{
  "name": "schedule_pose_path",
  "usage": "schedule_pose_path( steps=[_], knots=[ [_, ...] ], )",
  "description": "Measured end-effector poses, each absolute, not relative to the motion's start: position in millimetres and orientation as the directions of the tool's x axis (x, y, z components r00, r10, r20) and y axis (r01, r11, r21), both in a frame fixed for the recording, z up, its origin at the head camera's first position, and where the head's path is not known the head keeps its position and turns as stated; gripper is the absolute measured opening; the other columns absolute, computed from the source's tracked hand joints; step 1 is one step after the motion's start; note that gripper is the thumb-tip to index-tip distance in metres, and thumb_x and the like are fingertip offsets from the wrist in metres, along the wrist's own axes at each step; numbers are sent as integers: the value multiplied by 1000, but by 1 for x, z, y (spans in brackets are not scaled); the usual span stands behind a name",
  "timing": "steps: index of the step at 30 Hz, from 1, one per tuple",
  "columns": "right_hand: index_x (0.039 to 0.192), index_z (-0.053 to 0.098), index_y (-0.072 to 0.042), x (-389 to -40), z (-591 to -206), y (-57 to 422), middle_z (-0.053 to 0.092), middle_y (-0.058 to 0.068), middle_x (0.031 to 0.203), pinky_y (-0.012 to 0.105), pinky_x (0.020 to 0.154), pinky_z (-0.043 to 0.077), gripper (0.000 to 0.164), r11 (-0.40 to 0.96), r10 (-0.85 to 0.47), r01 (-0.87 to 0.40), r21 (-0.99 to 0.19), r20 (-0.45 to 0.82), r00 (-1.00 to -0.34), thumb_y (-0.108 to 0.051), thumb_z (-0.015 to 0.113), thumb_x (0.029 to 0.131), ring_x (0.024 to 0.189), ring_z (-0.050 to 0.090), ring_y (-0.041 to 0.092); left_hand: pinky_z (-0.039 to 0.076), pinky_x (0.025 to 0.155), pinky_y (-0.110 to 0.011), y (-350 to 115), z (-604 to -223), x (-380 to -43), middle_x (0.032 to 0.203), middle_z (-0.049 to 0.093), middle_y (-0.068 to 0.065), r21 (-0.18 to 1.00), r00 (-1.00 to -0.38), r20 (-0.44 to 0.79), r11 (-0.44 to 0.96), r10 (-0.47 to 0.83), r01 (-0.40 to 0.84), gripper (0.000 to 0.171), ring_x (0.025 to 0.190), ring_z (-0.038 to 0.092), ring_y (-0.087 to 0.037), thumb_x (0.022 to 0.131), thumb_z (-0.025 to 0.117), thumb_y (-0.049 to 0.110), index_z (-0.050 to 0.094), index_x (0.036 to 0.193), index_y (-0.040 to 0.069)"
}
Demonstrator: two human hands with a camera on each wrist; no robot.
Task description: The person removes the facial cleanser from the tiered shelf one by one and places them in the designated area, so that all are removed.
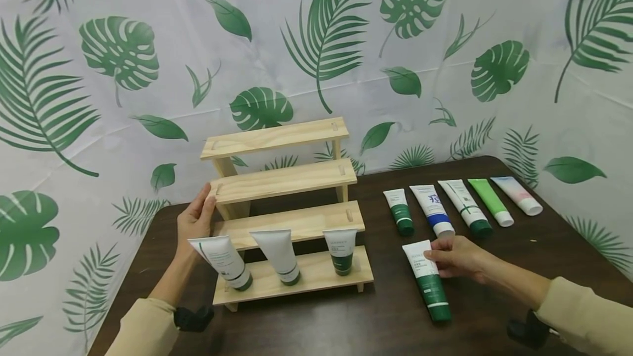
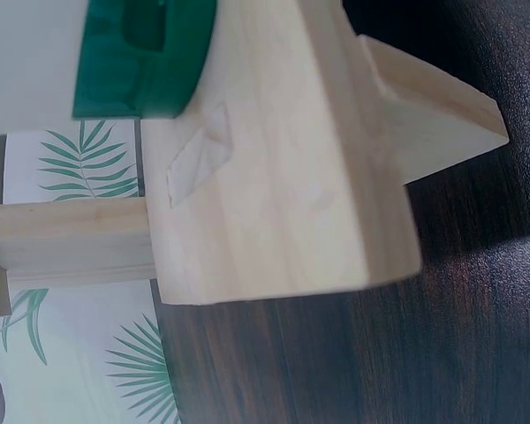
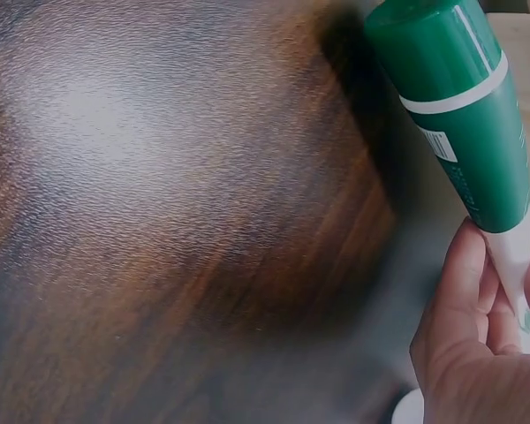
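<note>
Clock per head view, 12 = away from wearer. Held tube (image 1: 431,289), white w/ green lower half & green cap, over tabletop (image 1: 316,326) on R side. R hand (image 1: 462,261) has it: thumb + fingers pinching white part nr crimped end. Tube body runs approx. 6 o'clock from fingers; long axis 11–5, crimp at 11, cap at 5.

Key relation: wooden rack (image 1: 277,181) off at 9–10 o'clock from held tube, w/ a gap; bottom shelf (image 1: 315,275) approx. 9, its R end nearest. R hand far closer to tube than L hand (image 1: 194,225), which is at rack's L end, fingers touching end of 2nd shelf from top; gripping or just resting, can't tell.

Three standing tubes (image 1: 275,254) on bottom shelf, caps down. Row of five tubes (image 1: 463,205) lying on tabletop, approx. 11–2 from R hand.

Hard to make out: whether held tube's cap touches tabletop, unclear. R wrist view: crimp partly behind fingers, cut at R edge; white bit at bottom edge, ID unclear. L wrist view: only finger sliver at L edge; green cap (image 2: 146,62) cut off at top. Small label print unreadable.
</note>
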State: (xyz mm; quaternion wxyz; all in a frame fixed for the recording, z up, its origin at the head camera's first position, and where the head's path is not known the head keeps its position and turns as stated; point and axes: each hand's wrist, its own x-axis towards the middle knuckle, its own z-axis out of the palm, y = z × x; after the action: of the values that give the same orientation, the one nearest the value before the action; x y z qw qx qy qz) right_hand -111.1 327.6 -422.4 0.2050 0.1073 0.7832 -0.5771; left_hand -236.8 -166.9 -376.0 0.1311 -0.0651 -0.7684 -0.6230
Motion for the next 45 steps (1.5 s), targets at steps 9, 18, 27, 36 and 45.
schedule_pose_path(
  steps=[9,18,27,36,45],
  knots=[
    [114,54,9,-111,-429,328,57,3,85,26,67,58,43,321,-77,434,-842,-480,-874,-23,67,88,75,57,12,36,101,-9,-168,-376,-237,149,36,-6,943,-957,282,204,-65,264,48,137,34,-19,99,48,20,36,143,4],
    [109,56,6,-114,-431,327,55,4,86,27,66,58,36,364,-56,442,-820,-493,-868,-22,65,90,73,57,12,40,96,-7,-168,-378,-238,148,38,-5,936,-952,299,215,-67,279,45,131,43,-13,100,47,19,39,143,8],
    [105,58,4,-115,-433,327,55,4,85,26,64,58,30,398,-35,457,-795,-511,-859,-22,64,91,72,57,13,41,92,-5,-161,-365,-228,147,38,-12,936,-951,302,211,-65,282,44,126,47,-9,99,48,13,40,141,3],
    [101,59,4,-115,-431,324,55,5,84,28,63,58,25,441,-19,422,-792,-478,-878,-19,64,90,73,56,14,41,93,-6,-166,-380,-240,146,40,-8,928,-942,326,218,-82,302,44,122,49,-1,99,48,18,41,141,5],
    [104,56,7,-113,-431,325,55,6,81,29,61,59,31,443,-15,402,-801,-455,-890,-17,66,89,69,57,14,42,92,-6,-167,-381,-241,147,40,-7,932,-945,318,210,-81,295,45,122,49,-1,99,48,18,40,141,5]
  ],
)
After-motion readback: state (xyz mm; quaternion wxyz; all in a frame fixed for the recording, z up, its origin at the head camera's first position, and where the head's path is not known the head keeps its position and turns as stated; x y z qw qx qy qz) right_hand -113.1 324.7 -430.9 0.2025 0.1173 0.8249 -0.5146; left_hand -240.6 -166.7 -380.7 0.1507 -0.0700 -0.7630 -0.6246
